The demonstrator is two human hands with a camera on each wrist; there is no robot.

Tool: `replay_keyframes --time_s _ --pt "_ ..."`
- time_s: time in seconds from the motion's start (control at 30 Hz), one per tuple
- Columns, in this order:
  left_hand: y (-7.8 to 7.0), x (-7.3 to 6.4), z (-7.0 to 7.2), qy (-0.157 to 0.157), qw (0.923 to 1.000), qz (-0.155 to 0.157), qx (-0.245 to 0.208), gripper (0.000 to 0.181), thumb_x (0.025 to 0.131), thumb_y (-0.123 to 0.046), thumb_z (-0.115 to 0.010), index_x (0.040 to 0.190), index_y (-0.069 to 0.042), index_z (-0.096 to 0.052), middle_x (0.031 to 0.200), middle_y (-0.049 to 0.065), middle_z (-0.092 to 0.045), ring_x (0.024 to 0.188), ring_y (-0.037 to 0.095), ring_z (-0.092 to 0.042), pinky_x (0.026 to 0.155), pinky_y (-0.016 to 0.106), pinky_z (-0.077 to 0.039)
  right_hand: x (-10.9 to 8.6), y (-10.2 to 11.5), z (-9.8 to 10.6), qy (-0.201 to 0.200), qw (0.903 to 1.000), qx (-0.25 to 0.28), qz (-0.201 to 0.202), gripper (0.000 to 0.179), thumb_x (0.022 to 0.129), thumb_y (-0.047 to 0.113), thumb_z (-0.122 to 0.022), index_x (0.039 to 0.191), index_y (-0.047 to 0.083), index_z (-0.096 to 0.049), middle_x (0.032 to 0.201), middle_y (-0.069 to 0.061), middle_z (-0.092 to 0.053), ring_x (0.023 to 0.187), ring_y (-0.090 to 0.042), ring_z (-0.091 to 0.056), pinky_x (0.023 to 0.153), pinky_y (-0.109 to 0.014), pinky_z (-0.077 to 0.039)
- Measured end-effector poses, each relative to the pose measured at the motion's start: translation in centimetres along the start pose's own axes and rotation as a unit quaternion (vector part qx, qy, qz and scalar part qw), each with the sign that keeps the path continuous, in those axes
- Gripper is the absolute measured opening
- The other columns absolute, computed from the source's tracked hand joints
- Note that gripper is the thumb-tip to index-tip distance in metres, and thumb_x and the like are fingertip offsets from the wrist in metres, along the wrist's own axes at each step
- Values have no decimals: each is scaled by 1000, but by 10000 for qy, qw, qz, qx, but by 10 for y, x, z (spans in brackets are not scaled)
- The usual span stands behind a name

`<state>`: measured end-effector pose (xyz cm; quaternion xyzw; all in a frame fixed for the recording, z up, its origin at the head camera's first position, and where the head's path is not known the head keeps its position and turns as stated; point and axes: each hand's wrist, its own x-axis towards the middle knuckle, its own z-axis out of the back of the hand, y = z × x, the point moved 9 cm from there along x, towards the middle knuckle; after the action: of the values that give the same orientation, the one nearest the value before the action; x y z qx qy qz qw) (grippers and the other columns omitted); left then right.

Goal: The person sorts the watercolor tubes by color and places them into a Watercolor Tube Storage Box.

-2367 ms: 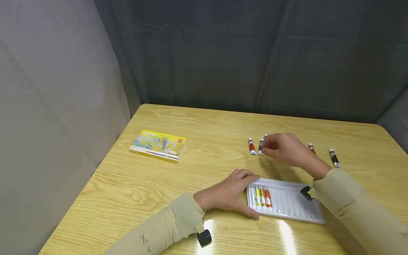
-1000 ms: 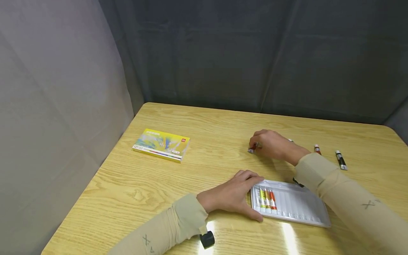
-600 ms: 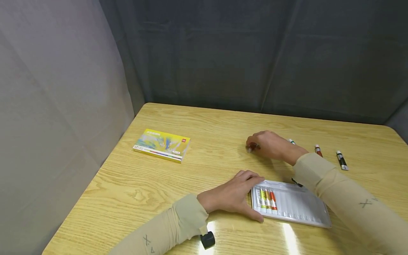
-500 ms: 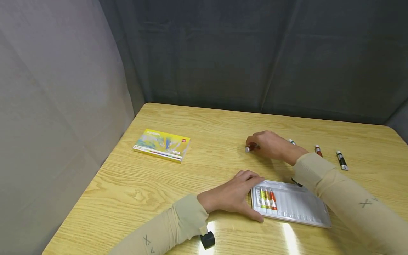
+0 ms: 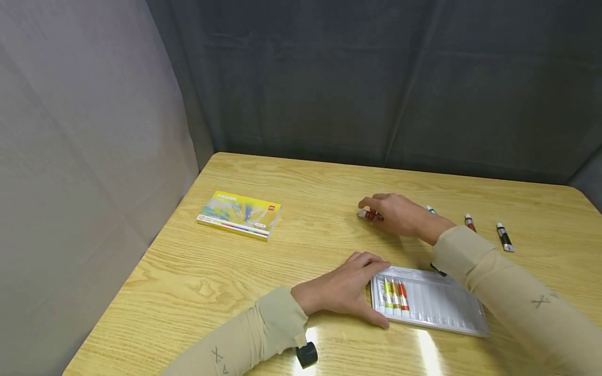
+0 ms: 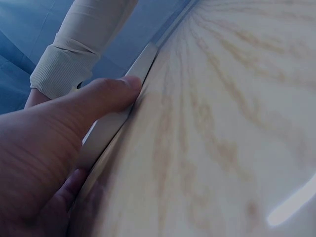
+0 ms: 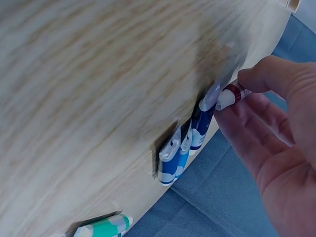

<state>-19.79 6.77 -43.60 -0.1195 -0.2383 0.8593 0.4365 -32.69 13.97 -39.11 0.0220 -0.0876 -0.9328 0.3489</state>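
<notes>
My right hand (image 5: 401, 215) pinches a dark red paint tube (image 5: 370, 214) just over the table, beyond the tray. In the right wrist view the tube's white cap (image 7: 226, 99) points away from the palm, with thumb and fingers around its body. Close by lie a dark blue tube (image 7: 202, 121) and two lighter blue tubes (image 7: 170, 158). My left hand (image 5: 342, 287) holds the left end of a white plastic paint tray (image 5: 437, 303), thumb on the near side and fingers at the far corner. Yellow, ochre and orange-red tubes (image 5: 396, 296) fill slots at its left.
A yellow paint box (image 5: 240, 215) lies at the left of the wooden table (image 5: 226, 282). To the right are a black tube (image 5: 505, 237), a reddish-brown tube (image 5: 470, 222) and a green tube (image 7: 106, 226). A dark curtain (image 5: 301, 89) hangs behind the table.
My right hand has moved left from above the blue tubes, taken hold of the red tube and turned it so one end points left. My left hand stays on the tray.
</notes>
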Motion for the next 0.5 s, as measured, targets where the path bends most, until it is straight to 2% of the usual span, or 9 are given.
replay_keyframes --time_s 0.13,0.37,0.5 --pt "-1 0 0 41 10000 -28 -67 108 78 -64 -82 162 -17 -34 160 -1 -39 144 13 -37 121 22 -36 -3 1 5 -68 10000 11 26 42 90 5 -77 130 8 -66 105 -10 -72 86 -18 -67 82 -43 -61" --pt "-2 -1 0 88 9998 -10 -169 106 80 -64 -81 162 -18 -33 161 -1 -38 144 12 -37 121 22 -38 -11 0 8 -218 9996 82 164 37 88 3 -79 123 7 -68 96 -6 -70 79 -14 -62 74 -35 -57" --pt "-2 -1 0 74 9998 2 -193 106 80 -63 -81 162 -17 -34 160 -1 -38 144 13 -37 121 23 -37 -15 1 11 -234 9996 86 95 39 87 4 -79 123 7 -67 97 -5 -70 79 -12 -61 73 -34 -56"
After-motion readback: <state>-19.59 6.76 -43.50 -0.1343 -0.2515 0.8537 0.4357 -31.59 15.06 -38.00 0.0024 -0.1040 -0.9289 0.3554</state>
